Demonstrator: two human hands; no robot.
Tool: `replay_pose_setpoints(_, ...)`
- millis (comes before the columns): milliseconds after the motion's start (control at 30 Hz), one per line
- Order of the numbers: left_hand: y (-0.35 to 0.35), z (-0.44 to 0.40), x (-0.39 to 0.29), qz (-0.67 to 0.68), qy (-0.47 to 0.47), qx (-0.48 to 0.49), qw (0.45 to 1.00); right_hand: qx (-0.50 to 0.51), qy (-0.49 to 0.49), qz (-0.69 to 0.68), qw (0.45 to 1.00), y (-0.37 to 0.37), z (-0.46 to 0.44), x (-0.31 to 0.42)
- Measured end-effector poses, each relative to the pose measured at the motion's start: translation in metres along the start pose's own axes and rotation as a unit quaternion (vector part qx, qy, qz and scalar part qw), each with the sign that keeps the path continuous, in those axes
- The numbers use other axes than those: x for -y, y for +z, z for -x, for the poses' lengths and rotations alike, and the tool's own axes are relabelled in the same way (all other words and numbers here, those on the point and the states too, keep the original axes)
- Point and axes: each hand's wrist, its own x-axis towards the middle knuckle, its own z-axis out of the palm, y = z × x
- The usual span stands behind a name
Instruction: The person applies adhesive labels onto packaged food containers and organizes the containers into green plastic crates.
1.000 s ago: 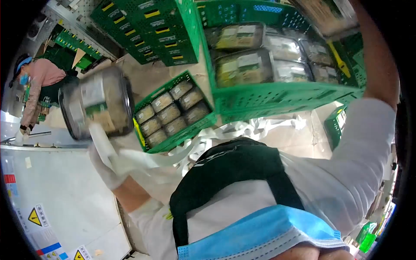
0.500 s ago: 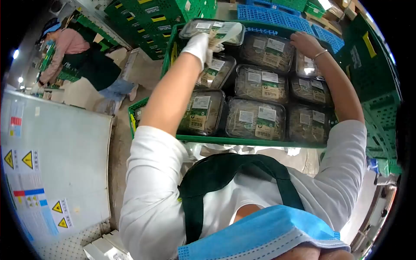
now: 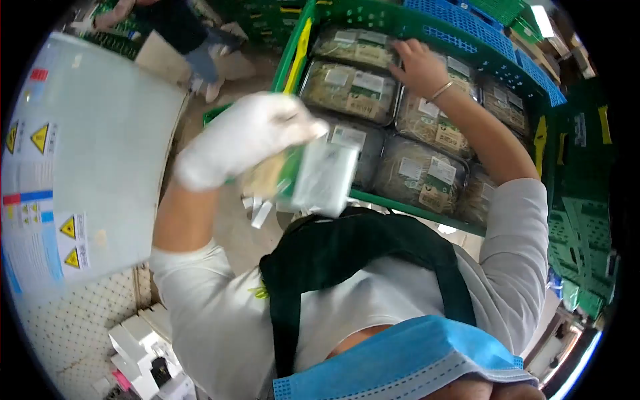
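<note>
My left hand [image 3: 267,130], in a white glove, is closed on a blurred label piece [image 3: 323,177] in tan, green and white, held in front of the crate's near left corner. Similar labels lie on the clear-lidded black packs [image 3: 350,92], which hold thin pale strands. My bare right hand [image 3: 423,67], with a bracelet at the wrist, rests over the packs at the back of the green crate [image 3: 393,200]. Its fingers are apart and touch the right end of the back-left pack [image 3: 353,47]. My right forearm hides part of the packs on that side.
Stacked green crates [image 3: 580,173] stand on the right, and blue crates [image 3: 460,27] are behind. A pale cabinet [image 3: 113,133] with warning stickers is at the left. Beyond it, another person [image 3: 173,33] stands partly out of view. White boxes [image 3: 140,347] are at lower left.
My left hand has come back from the packs toward me, with the label piece in it. My right hand has shifted left over the packs. The view has turned, and the crate appears farther right.
</note>
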Motion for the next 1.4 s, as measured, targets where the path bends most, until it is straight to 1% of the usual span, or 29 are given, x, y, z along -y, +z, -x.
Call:
replay_pose_setpoints(67,-0.015,0.066,0.014,0.087,0.038,-0.012,0.995,-0.004,-0.11,0.014,0.994,0.015,-0.009,-0.003)
replay_pose_setpoints(100,-0.027,0.099,0.029,0.117,0.059,0.029,0.991,0.114,-0.104,0.013,0.988,0.022,-0.01,0.005)
replay_pose_setpoints(167,-0.033,0.159,0.072,0.113,0.019,-0.028,0.993,0.223,-0.089,0.034,0.97,0.02,-0.022,0.012)
replay_pose_setpoints(233,-0.03,0.231,0.124,0.059,-0.031,-0.118,0.991,0.164,-0.179,0.033,0.97,0.018,-0.026,-0.003)
replay_pose_setpoints(300,-0.024,0.29,0.164,-0.004,-0.077,-0.189,0.979,0.174,-0.041,-0.065,0.982,-0.044,-0.032,0.052)
replay_pose_setpoints(333,-0.022,0.311,0.178,-0.038,-0.097,-0.218,0.97,0.118,-0.123,-0.088,0.981,-0.054,-0.046,0.052)
replay_pose_setpoints(400,-0.023,0.307,0.204,0.155,-0.305,-0.436,0.832,0.092,-0.187,-0.14,0.968,-0.089,-0.052,0.127)
replay_pose_setpoints(467,-0.023,0.301,0.237,0.265,-0.163,-0.597,0.74,0.12,-0.22,-0.206,0.946,-0.112,-0.045,0.239)
replay_pose_setpoints(500,-0.037,0.283,0.268,0.016,-0.212,-0.587,0.781,0.175,-0.236,-0.243,0.925,-0.11,-0.069,0.297)
replay_pose_setpoints(533,-0.045,0.27,0.301,0.111,-0.185,-0.575,0.789,0.222,-0.248,-0.28,0.9,-0.104,-0.078,0.343)
replay_pose_setpoints(567,-0.041,0.257,0.343,-0.078,-0.23,-0.6,0.762,0.211,-0.281,-0.281,0.893,-0.076,-0.078,0.398)
replay_pose_setpoints(600,-0.039,0.244,0.377,-0.185,-0.097,-0.62,0.756,0.199,-0.314,-0.282,0.884,-0.048,-0.079,0.454)
replay_pose_setpoints(667,-0.06,0.244,0.372,0.211,-0.132,-0.564,0.788,0.255,-0.316,-0.322,0.855,0.007,-0.099,0.537)
replay_pose_setpoints(700,-0.066,0.252,0.392,0.22,-0.138,-0.566,0.782,0.299,-0.294,-0.339,0.842,0.028,-0.106,0.566)
replay_pose_setpoints(733,-0.067,0.259,0.416,0.286,-0.132,-0.557,0.768,0.232,-0.319,-0.36,0.846,0.051,-0.107,0.589)
replay_pose_setpoints(767,-0.072,0.265,0.433,0.349,-0.127,-0.546,0.751,0.241,-0.298,-0.396,0.834,0.068,-0.11,0.606)
replay_pose_setpoints(800,-0.08,0.272,0.448,0.355,-0.136,-0.545,0.747,0.248,-0.273,-0.433,0.822,0.082,-0.112,0.62)
replay_pose_setpoints(867,-0.099,0.282,0.471,0.295,-0.172,-0.43,0.836,0.304,-0.227,-0.443,0.812,0.107,-0.11,0.636)
replay_pose_setpoints(900,-0.106,0.275,0.476,0.201,-0.104,-0.479,0.848,0.309,-0.219,-0.466,0.8,0.12,-0.107,0.643)
replay_pose_setpoints(933,-0.102,0.272,0.497,0.212,-0.105,-0.463,0.854,0.311,-0.204,-0.495,0.785,0.137,-0.103,0.648)
replay_pose_setpoints(1000,-0.082,0.267,0.538,0.309,-0.125,-0.317,0.888,0.334,-0.138,-0.503,0.785,0.164,-0.092,0.652)
replay_pose_setpoints(1033,-0.089,0.257,0.532,0.397,-0.146,-0.353,0.834,0.371,-0.106,-0.489,0.782,0.17,-0.097,0.656)
replay_pose_setpoints(1067,-0.088,0.253,0.54,0.404,-0.15,-0.345,0.834,0.378,-0.097,-0.487,0.782,0.183,-0.099,0.656)
replay_pose_setpoints(1133,-0.08,0.246,0.559,0.493,-0.276,-0.325,0.759,0.258,-0.174,-0.471,0.826,0.216,-0.099,0.656)
replay_pose_setpoints(1167,-0.081,0.247,0.574,0.539,-0.352,-0.258,0.721,0.269,-0.182,-0.474,0.818,0.23,-0.106,0.653)
replay_pose_setpoints(1267,-0.078,0.23,0.601,0.53,-0.39,-0.19,0.729,0.222,-0.184,-0.443,0.849,0.295,-0.141,0.632)
replay_pose_setpoints(1300,-0.071,0.222,0.614,0.528,-0.376,-0.265,0.714,0.321,-0.102,-0.381,0.861,0.325,-0.173,0.621)
replay_pose_setpoints(1333,-0.064,0.224,0.632,0.515,-0.414,-0.265,0.702,0.415,-0.019,-0.312,0.855,0.36,-0.208,0.609)
replay_pose_setpoints(1400,-0.049,0.229,0.668,0.533,-0.494,-0.242,0.643,0.307,-0.105,-0.281,0.903,0.463,-0.224,0.588)
